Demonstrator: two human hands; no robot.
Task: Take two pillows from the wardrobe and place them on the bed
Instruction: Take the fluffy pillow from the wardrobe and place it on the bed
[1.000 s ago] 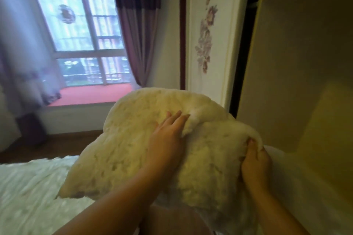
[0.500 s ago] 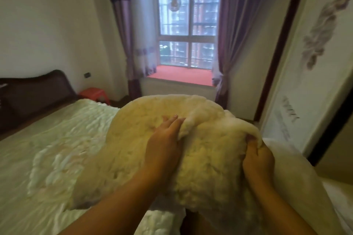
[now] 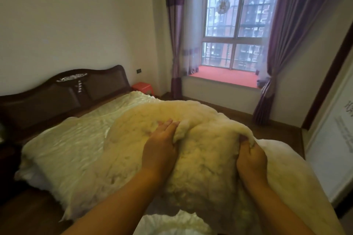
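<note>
Both hands are clamped on the cream, lumpy, fleece-covered pillow (image 3: 206, 173) by bunched folds. The left hand (image 3: 161, 150) lays its fingers over a ridge of cover pinched up near the pillow's middle, and the right hand (image 3: 251, 158) curls round a fold at the near right edge. Taking it by the cover suits something this soft and floppy, whose bulk sags away to the left of and beyond the left hand. Below and ahead of the grip lies the wide bed under a pale satin quilted spread (image 3: 72, 139), with its dark carved wooden headboard (image 3: 63, 91) far left of the grip. The pillow is held over the mattress, not yet released. Whether its far end touches the spread I cannot tell. A whiter soft mass (image 3: 290, 181) shows beneath the right wrist, possibly the second pillow, though that is unclear
</note>
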